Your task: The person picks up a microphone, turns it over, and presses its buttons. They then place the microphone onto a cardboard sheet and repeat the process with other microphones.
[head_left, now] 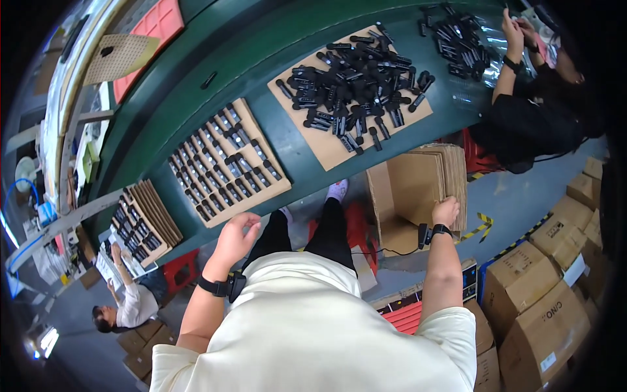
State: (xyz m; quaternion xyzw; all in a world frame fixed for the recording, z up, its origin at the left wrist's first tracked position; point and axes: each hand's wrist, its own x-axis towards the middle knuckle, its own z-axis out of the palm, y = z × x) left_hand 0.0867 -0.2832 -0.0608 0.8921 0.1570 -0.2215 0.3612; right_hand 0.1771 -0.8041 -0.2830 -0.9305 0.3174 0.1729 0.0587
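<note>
My left hand (236, 240) hovers by the table's near edge, thumb and fingers loosely curved apart, holding nothing. Closest to it is a cardboard tray (283, 187) with rows of small black microphones (222, 153) set in it. Down to the right, my right hand (446, 210) has its fingers closed over the edge of upright cardboard sheets (450, 166). These sheets stand packed in an open cardboard box (384, 196) beside the table; my fingertips are partly hidden. Farther back, a loose heap of black microphones (353, 85) covers most of a flat cardboard sheet (320, 153).
The green table (261, 49) curves across the view. Another person (529, 124) handles something at the far right, near more black microphones (460, 42). At left, a second person (134, 304) sits near stacked trays (157, 215). Cartons (548, 326) crowd my right side.
</note>
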